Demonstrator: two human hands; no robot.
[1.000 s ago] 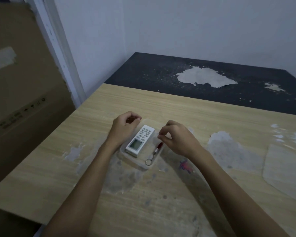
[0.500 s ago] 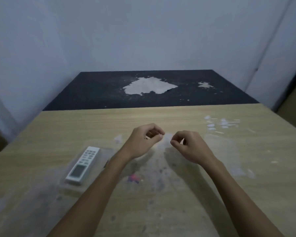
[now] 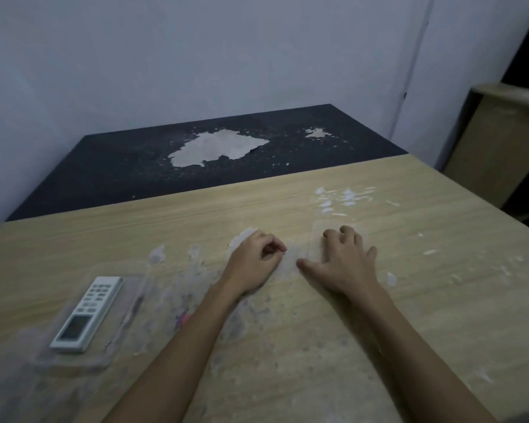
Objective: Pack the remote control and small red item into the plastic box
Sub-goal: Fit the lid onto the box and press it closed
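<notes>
Two bare hands rest on our pale wooden desk (image 3: 287, 209), near its middle. Our left hand (image 3: 254, 264) is loosely curled, thumb and forefinger pinched together with nothing we can make out between them. Our right hand (image 3: 345, 264) lies flat with the fingers spread apart, pressing on a clear flat plastic lid (image 3: 321, 230) whose edges barely show against the wood. Well apart from both hands, toward the near left corner, sits the clear plastic box (image 3: 83, 360), open on top. Inside it lies the white remote control (image 3: 87, 312), flat, buttons and screen facing up, its screen end nearest us. Just right of the remote, along the box's right wall, a thin dark shape (image 3: 135, 306) shows through the plastic; it is too blurred for us to say whether this is the small red item. Between box and left forearm a small red and blue mark (image 3: 182, 319) sits on the worn wood.
</notes>
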